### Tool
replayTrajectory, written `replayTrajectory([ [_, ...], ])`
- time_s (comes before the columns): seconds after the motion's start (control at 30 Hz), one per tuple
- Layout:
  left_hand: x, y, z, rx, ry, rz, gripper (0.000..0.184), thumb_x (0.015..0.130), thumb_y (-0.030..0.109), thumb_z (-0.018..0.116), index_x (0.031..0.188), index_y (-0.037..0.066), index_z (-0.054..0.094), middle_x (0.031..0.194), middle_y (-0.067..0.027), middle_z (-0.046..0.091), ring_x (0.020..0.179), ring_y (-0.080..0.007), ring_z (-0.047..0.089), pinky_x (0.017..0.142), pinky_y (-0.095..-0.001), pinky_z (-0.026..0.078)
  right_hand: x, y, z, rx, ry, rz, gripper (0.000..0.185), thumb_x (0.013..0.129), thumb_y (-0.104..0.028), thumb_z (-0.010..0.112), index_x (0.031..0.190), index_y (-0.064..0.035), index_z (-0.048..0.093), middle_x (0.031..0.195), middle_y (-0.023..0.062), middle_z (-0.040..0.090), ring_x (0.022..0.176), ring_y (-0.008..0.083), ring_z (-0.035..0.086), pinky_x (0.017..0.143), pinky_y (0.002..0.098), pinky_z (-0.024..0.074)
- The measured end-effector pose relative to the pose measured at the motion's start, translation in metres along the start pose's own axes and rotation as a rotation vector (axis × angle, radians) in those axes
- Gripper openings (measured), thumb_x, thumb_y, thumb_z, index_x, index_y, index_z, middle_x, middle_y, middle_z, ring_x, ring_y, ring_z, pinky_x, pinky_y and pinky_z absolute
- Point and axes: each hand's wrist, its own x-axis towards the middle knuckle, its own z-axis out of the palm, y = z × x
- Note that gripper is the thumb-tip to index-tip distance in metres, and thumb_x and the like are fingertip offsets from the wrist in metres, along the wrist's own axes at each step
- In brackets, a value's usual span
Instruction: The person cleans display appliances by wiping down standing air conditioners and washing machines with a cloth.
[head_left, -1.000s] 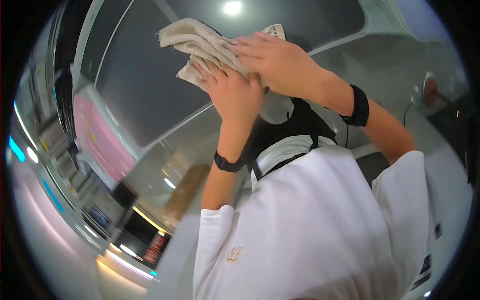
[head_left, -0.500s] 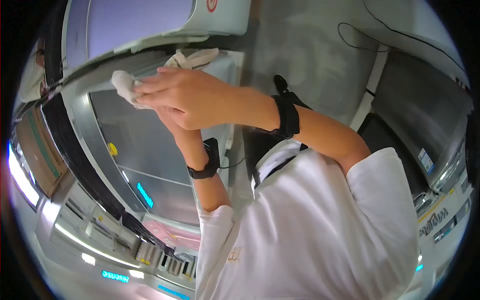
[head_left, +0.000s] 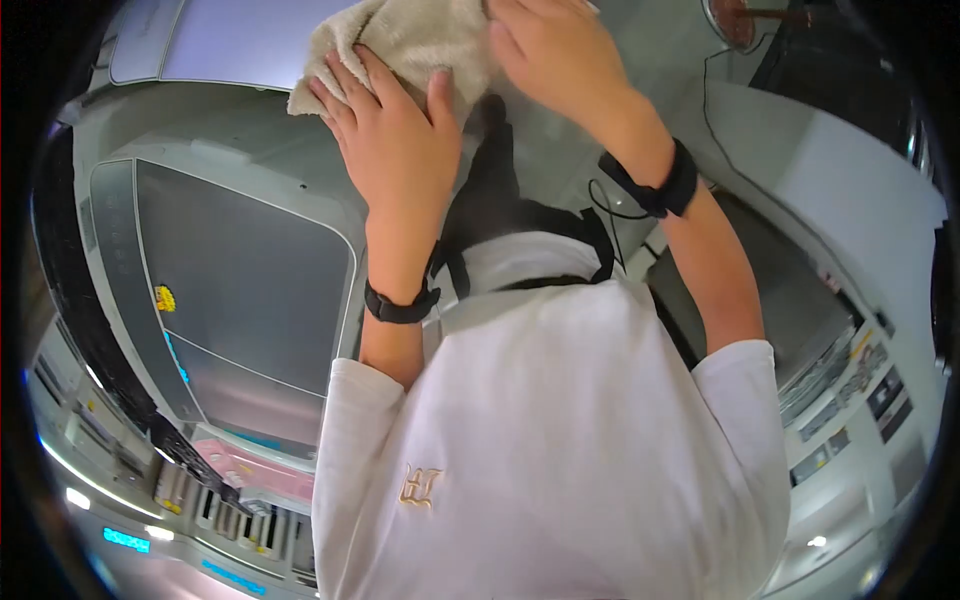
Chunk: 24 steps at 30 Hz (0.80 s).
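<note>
cable runs right of the cloth, grey appliance near left hand.

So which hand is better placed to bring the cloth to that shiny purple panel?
Probably the left hand: it lies spread on the cloth, on the side nearer the purple panel. The right hand is at the cloth's opposite side, farther from the panel.

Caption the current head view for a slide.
Left hand spread on a beige cloth, right hand at its edge, a black band on each wrist.
</note>
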Motion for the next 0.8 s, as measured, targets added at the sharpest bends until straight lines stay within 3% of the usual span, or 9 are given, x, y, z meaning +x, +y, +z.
replayTrajectory([
  [0.2,0.055,-0.001,0.003,0.041,-0.018,-0.085,0.081,0.095,0.045,0.064,0.153,-0.006,0.04,0.16,-0.033,0.035,0.147,-0.0571,0.029,0.118,-0.0623,0.031,0.093,0.063,0.02,-0.11,-0.187,-0.105,0.043,0.097,-0.011,0.051,0.136,0.0062,0.058,0.142,0.0249,0.057,0.134,0.0399,0.053,0.118,0.0518,0.0375],
  [0.3,0.082,0.005,0.011,0.075,0.068,-0.094,0.079,0.094,0.042,0.066,0.152,-0.006,0.041,0.159,-0.0325,0.035,0.146,-0.0567,0.031,0.117,-0.0626,0.031,0.141,0.068,0.012,0.071,-0.366,-0.081,0.045,0.099,-0.012,0.049,0.14,0.004,0.056,0.144,0.0249,0.056,0.133,0.0412,0.053,0.116,0.0529,0.0384],
  [0.4,0.096,0.02,0.016,0.1,0.054,-0.233,0.079,0.093,0.04,0.067,0.153,-0.006,0.041,0.159,-0.0334,0.036,0.146,-0.0568,0.031,0.117,-0.0623,0.031,0.142,0.084,0.036,0.012,-0.277,-0.329,0.046,0.099,-0.013,0.049,0.142,0.0019,0.055,0.146,0.0235,0.056,0.133,0.0416,0.054,0.113,0.0532,0.0398],
  [0.5,0.091,0.031,0.02,0.148,0.033,-0.285,0.081,0.092,0.04,0.068,0.153,-0.006,0.04,0.157,-0.0349,0.036,0.146,-0.0575,0.031,0.116,-0.0618,0.032,0.118,0.095,0.014,0.15,-0.275,-0.563,0.037,0.085,-0.011,0.063,0.119,-0.0017,0.068,0.138,0.0152,0.061,0.129,0.0312,0.059,0.106,0.05,0.047],
  [0.6,0.083,0.069,0.025,0.124,-0.008,-0.326,0.083,0.091,0.04,0.069,0.153,-0.005,0.039,0.157,-0.0346,0.036,0.146,-0.057,0.032,0.115,-0.0613,0.034,0.096,0.132,-0.019,0.175,-0.382,-0.515,0.04,0.085,-0.009,0.062,0.124,-0.0013,0.068,0.141,0.0143,0.06,0.135,0.0306,0.055,0.113,0.051,0.0419],
  [0.7,0.103,0.125,0.034,0.106,-0.044,-0.401,0.083,0.091,0.04,0.069,0.154,-0.005,0.039,0.158,-0.0331,0.036,0.146,-0.0554,0.033,0.114,-0.0606,0.035,0.115,0.197,-0.043,-0.024,-0.368,-0.515,0.042,0.086,-0.005,0.061,0.128,-0.0015,0.067,0.144,0.0131,0.059,0.136,0.0315,0.054,0.114,0.0511,0.041],
  [0.77,0.132,0.144,0.043,0.179,-0.004,-0.395,0.084,0.091,0.047,0.068,0.153,-0.004,0.041,0.156,-0.034,0.039,0.143,-0.0582,0.036,0.114,-0.0602,0.038,0.152,0.249,-0.043,-0.028,-0.359,-0.567,0.045,0.091,-0.008,0.06,0.135,-0.0034,0.062,0.147,0.0121,0.057,0.14,0.0317,0.05,0.117,0.0484,0.0382],
  [0.8,0.152,0.148,0.05,0.214,0.02,-0.389,0.085,0.092,0.05,0.068,0.153,-0.003,0.042,0.154,-0.0344,0.041,0.141,-0.0596,0.037,0.113,-0.06,0.039,0.176,0.262,-0.042,-0.036,-0.381,-0.541,0.045,0.095,-0.011,0.054,0.138,0.0006,0.058,0.147,0.0182,0.055,0.138,0.037,0.051,0.115,0.0506,0.0392],
])
